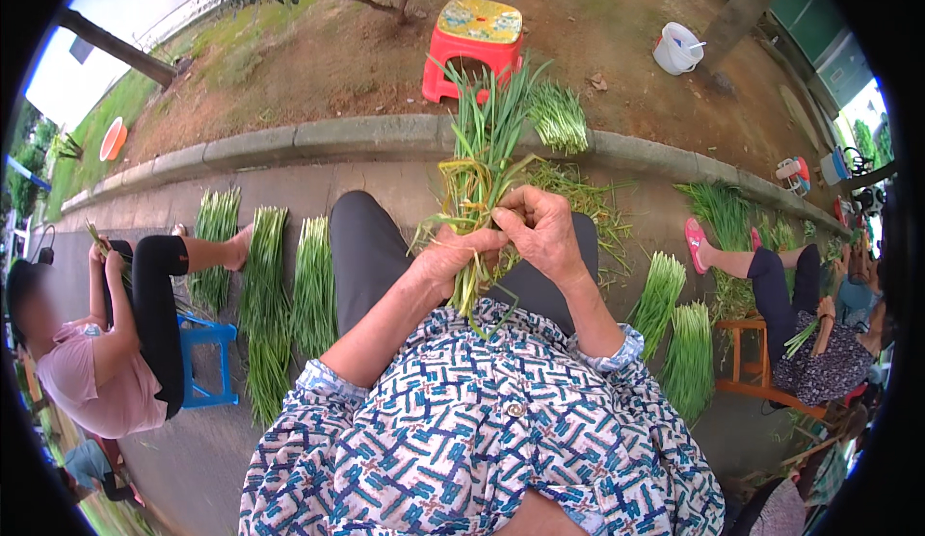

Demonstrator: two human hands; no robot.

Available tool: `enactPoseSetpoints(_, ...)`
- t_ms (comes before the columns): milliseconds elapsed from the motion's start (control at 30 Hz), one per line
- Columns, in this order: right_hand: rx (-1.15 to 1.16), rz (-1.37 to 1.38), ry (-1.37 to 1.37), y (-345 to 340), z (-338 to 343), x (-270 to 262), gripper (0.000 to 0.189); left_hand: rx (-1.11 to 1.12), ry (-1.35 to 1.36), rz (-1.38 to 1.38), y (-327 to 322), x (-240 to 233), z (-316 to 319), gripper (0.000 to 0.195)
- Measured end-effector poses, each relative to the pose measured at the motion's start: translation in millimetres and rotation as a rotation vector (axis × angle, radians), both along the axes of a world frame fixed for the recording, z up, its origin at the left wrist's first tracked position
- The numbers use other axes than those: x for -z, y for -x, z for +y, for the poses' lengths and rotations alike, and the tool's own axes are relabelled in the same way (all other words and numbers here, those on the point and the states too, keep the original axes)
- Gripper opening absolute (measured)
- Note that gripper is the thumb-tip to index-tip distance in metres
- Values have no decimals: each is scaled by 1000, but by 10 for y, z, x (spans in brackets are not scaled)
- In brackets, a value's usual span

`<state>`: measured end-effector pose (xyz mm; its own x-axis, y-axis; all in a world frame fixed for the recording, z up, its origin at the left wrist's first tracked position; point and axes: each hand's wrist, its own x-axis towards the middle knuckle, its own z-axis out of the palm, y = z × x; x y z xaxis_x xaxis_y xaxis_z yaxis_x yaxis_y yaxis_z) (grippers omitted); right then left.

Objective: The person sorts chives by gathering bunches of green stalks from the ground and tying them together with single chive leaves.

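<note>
Between my knees, a bunch of long green leafy stalks (485, 146) stands with its green tips pointing away from me, its near end tangled with yellowed leaves. My left hand (457, 256) is closed around the near part of the bunch. Against the bunch's right side, the thumb and forefinger of my right hand (540, 231) pinch a yellowish leaf strand that lies around the stalks. The fingers partly hide the strand. Just beyond, a bundle with pale stems (558, 118) rests on the stone kerb, and loose trimmed leaves (592, 207) are scattered on the pavement near my right knee.
Several stalk bundles (314, 276) lie left of my legs, others (686, 362) to the right. A red plastic stool (473, 66) with a yellow top stands beyond the kerb (376, 135), a white bucket (677, 50) farther right. Seated people (108, 370) handle stalks on both sides.
</note>
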<state>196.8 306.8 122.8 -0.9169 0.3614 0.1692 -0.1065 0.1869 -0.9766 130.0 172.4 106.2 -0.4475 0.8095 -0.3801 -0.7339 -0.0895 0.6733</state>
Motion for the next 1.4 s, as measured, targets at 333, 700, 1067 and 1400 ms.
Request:
enactPoseSetpoints(333, 52, 119, 621, 460, -161, 216, 5, -21, -53, -186, 299, 22, -510, 24)
enactPoseSetpoints(700, 28, 133, 630, 826, -797, 313, 3, -55, -179, -42, 549, 157, -726, 23)
enactPoseSetpoints(1067, -100, 529, -494, 400, -446, 288, 12, -329, -76, -94, 436, 339, -103, 19)
enactPoseSetpoints(1400, 342, 497, 521, 94, 77, 348, 10, -157, -191, -196, 576, 467, -183, 11)
